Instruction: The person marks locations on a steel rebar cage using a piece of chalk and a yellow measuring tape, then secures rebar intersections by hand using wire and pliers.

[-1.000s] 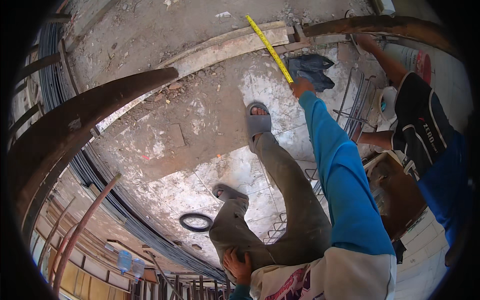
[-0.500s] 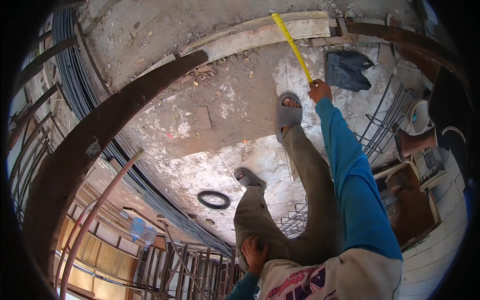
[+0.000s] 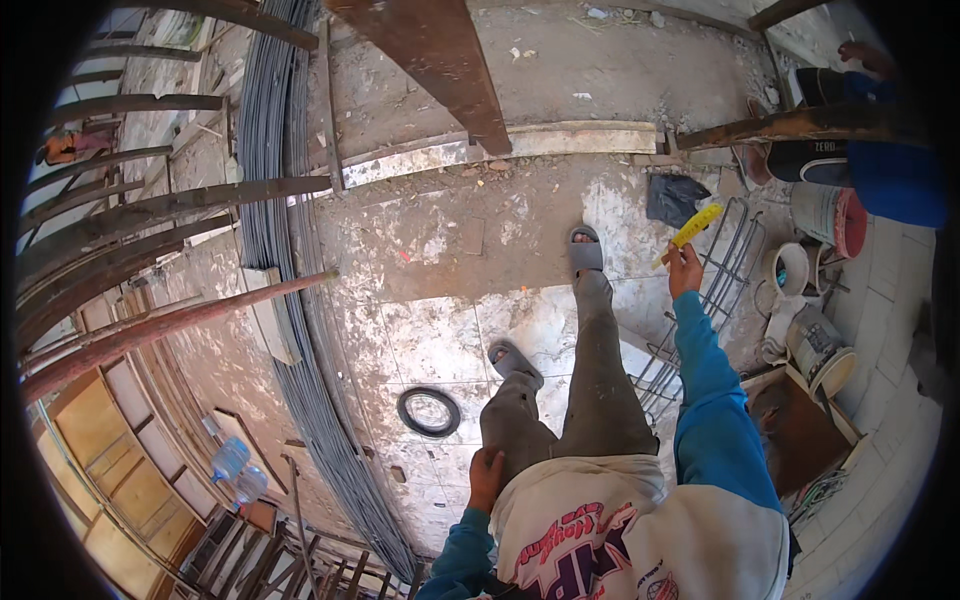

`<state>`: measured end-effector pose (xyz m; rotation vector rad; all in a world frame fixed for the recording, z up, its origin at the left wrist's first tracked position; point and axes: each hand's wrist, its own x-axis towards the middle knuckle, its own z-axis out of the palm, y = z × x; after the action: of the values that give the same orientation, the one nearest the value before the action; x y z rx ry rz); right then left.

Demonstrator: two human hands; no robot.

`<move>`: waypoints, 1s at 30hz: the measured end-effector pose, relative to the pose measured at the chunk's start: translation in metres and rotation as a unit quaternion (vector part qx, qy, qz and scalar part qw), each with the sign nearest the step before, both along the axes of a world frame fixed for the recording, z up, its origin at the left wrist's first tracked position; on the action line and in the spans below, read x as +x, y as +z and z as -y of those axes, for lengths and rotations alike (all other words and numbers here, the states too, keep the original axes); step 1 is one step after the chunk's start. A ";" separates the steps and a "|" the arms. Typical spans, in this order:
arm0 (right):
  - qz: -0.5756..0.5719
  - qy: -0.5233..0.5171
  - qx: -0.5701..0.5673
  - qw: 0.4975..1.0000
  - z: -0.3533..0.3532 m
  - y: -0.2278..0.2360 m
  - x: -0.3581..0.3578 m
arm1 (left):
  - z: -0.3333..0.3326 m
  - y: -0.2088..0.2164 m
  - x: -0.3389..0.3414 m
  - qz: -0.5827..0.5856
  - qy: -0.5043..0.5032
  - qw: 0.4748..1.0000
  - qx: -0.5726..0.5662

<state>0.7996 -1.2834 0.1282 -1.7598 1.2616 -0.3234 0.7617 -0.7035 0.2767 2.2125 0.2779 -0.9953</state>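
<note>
My right hand is closed round the lower end of a yellow measuring tape. A short length of its marked yellow blade sticks out past my fingers, tilted up and to the right. It hangs over the tiled floor between a crumpled black plastic bag and a wire-rod frame. My left hand rests on my left thigh beside the shirt hem, with nothing seen in it. Beyond my sandalled feet lies a long pale board along the step.
Long bundled steel rods run down the left, with dark wooden beams crossing above. A black tyre-like ring lies by my left foot. Buckets and a brown-lined box stand right. Another person's blue clothing shows upper right.
The yellow blade, which stretched from my right hand to the pale board, now shows only a short length, away from the board. My view has shifted; the other person's position differs.
</note>
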 end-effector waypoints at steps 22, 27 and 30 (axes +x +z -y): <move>-0.097 0.595 -0.002 0.798 -0.155 0.116 0.204 | 0.094 0.021 -0.224 -0.055 0.638 0.768 0.001; -0.057 0.700 -0.009 0.712 -0.289 0.115 0.221 | 0.091 0.012 -0.280 0.021 0.769 0.634 -0.082; -0.031 0.773 -0.074 0.629 -0.403 0.123 0.201 | 0.049 0.041 -0.307 -0.016 0.800 0.591 -0.104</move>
<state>1.0010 -0.8801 0.2512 -2.3200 -0.5924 0.6737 0.4550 -0.7530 0.3173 0.8725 1.6491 0.0531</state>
